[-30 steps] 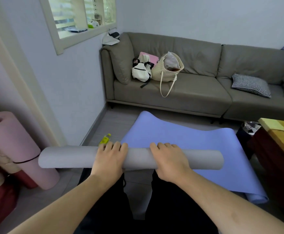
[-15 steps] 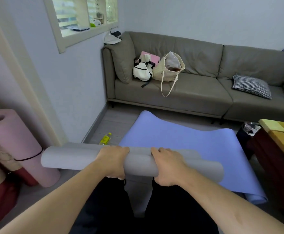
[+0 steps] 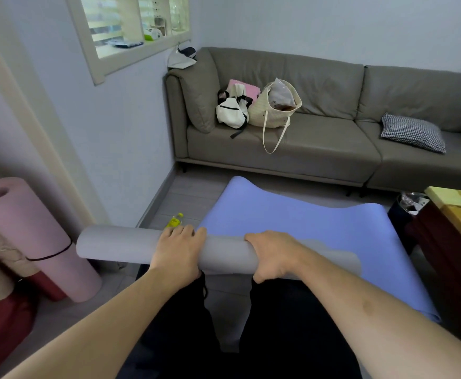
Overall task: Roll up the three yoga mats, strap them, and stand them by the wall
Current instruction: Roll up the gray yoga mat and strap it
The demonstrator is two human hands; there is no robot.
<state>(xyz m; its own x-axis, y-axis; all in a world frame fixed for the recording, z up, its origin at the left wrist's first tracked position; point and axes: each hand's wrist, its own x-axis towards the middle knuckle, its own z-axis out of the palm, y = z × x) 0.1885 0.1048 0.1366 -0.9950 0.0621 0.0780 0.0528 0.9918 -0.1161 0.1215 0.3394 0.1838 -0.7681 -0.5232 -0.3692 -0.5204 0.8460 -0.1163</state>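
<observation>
From the head camera, the only view, the person holds a grey mat (image 3: 120, 246), rolled into a tube, level across the front of the body above the dark-trousered legs, and both hands sit close together near its middle, probably so the weight balances and the roll cannot sag open at either end. The left hand (image 3: 178, 251) lies over the top of the roll with its fingers (image 3: 188, 231) draped forward and curled onto the far side, pressing the layers down. The right hand (image 3: 271, 254) wraps the roll from the near side, thumb under and fingers clamped round it, which looks like the grip that keeps the wind tight; to its right the roll appears looser, with a paler flap showing past the wrist. No strap is visible on this roll, so strapping seems to be the step pending. Beneath and beyond it a blue mat (image 3: 292, 222) lies flat and unrolled on the floor, stretching toward the grey sofa (image 3: 319, 149), so 1 mat remains untouched. At the left a pink mat (image 3: 29, 236) already stands rolled, leaning by the wall (image 3: 109, 127) with a dark strap (image 3: 50, 255) round it, apparently finished. A small yellow bottle (image 3: 175, 220) lies on the floor just beyond the left hand's fingers, near the skirting, out of the working path.
</observation>
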